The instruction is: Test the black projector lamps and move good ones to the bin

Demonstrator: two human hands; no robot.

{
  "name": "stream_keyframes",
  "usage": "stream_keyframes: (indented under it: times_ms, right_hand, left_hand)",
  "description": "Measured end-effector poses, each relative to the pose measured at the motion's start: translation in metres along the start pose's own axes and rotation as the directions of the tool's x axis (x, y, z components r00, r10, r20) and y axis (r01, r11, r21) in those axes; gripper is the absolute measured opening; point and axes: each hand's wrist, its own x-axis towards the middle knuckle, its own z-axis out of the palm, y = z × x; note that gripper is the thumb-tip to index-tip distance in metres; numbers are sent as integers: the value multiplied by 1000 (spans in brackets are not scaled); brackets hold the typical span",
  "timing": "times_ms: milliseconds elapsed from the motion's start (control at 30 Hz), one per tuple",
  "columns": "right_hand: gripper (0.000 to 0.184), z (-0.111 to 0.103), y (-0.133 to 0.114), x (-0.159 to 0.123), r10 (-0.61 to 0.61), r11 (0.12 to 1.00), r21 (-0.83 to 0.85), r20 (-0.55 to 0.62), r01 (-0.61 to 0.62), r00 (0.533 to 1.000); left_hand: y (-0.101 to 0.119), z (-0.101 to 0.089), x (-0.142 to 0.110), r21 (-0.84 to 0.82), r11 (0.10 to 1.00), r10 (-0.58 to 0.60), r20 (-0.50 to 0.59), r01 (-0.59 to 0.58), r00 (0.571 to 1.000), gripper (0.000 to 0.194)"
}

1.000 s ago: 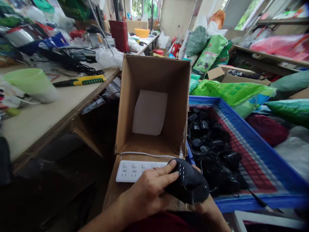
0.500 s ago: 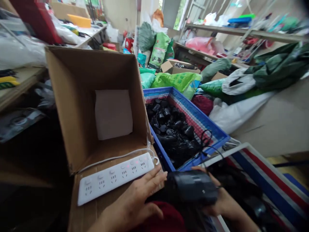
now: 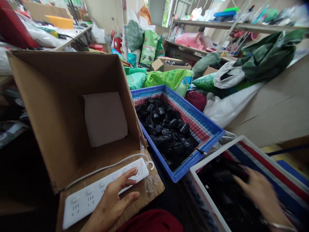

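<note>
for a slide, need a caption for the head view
Left hand on a white power strip, right hand over a white-rimmed bin.

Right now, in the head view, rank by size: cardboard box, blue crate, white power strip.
Cardboard box, blue crate, white power strip. The box is nearer the camera, so its lead is unsure.

Dark red top (image 3: 151,221), silver wrist bangle (image 3: 280,227)
</note>
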Motion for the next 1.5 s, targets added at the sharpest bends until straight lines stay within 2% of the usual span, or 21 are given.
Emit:
stream_keyframes:
  times_ms: [67, 167, 233, 300, 400, 467, 533, 633, 733, 800, 867, 933, 967, 1000, 1100, 1167, 1233, 1300, 1333, 1400, 1500]
  right_hand:
    - [44, 35, -67, 37, -166, 985, 59, 105, 161, 981]
    - [36, 98, -164, 74, -386, 922, 148, 294, 357, 875]
    - [29, 135, -211, 86, -413, 910, 148, 404, 387, 816]
    - [26, 161, -235, 95, -382, 920, 122, 490, 372, 784]
    - [22, 173, -240, 106, -335, 936, 106, 560, 335, 758]
    - [18, 163, -231, 112, -344, 936, 142, 569, 323, 747]
    - [21, 139, -219, 115, -393, 919, 224, 552, 323, 736]
    - [34, 85, -202, 110, -491, 863, 384, 481, 329, 726]
    - [35, 31, -191, 96, -575, 760, 575, 376, 304, 726]
    - [24, 8, -188, 83, -631, 616, 750, 289, 239, 720]
    - [14, -2, -188, 69, -687, 459, 872, 228, 169, 689]
    - [14, -3, -190, 56, -726, 386, 914, 219, 123, 652]
    - [14, -1, -191, 49, -725, 378, 920, 225, 102, 651]
    - [14, 1, -192, 43, -703, 389, 917, 239, 82, 670]
    - [24, 11, -199, 23, -582, 452, 892, 294, 1, 758]
    - [58, 19, -207, 7, -529, 506, 860, 367, -63, 765]
    - [97, 29, -217, -11, -486, 572, 815, 431, -97, 760]
    - [106, 41, -227, -27, -447, 625, 772, 477, -117, 757]
    - [102, 47, -231, -34, -445, 629, 766, 494, -131, 747]
    - [91, 57, -234, -45, -506, 592, 791, 512, -153, 694]
    - [91, 70, -231, -58, -627, 530, 837, 493, -133, 603]
  left_hand:
    - [3, 3, 2, 23, 999, -24, -11, 24, 1000, 53]
    - [6, 4, 3, 61, 998, -15, -11, 16, 1000, 53]
    - [6, 2, 1, 76, 997, -26, -30, 28, 999, 53]
    - [4, -1, -2, 84, 995, -50, -57, 55, 997, 50]
    - [2, -8, -5, 57, 996, -66, -91, 72, 994, 48]
    - [2, -10, -4, -4, 996, -88, -107, 88, 990, 46]
    - [4, -11, 3, -88, 990, -121, -114, 112, 986, 42]
    - [9, -6, 24, -288, 947, -184, -114, 144, 976, 37]
    - [14, 5, 52, -574, 803, -258, -91, 161, 962, 49]
    - [15, 13, 67, -738, 643, -276, 28, 206, 961, 59]
    - [13, 20, 76, -812, 488, -221, 242, 322, 945, 57]
    - [10, 24, 78, -787, 433, -164, 409, 438, 898, 52]
    - [8, 25, 77, -766, 443, -160, 444, 466, 882, 49]
    - [6, 26, 74, -755, 458, -171, 443, 469, 880, 45]
    - [4, 25, 63, -806, 477, -216, 280, 352, 935, 43]
    - [7, 24, 55, -831, 508, -229, 125, 228, 965, 45]
    - [10, 24, 48, -793, 599, -208, -21, 110, 978, 50]
    - [13, 22, 42, -715, 699, -151, -103, 32, 983, 61]
    - [14, 21, 40, -671, 741, -125, -116, 15, 985, 68]
    - [14, 17, 36, -573, 819, -99, -97, 26, 990, 80]
    - [12, 5, 30, -325, 940, -124, -35, 106, 992, 83]
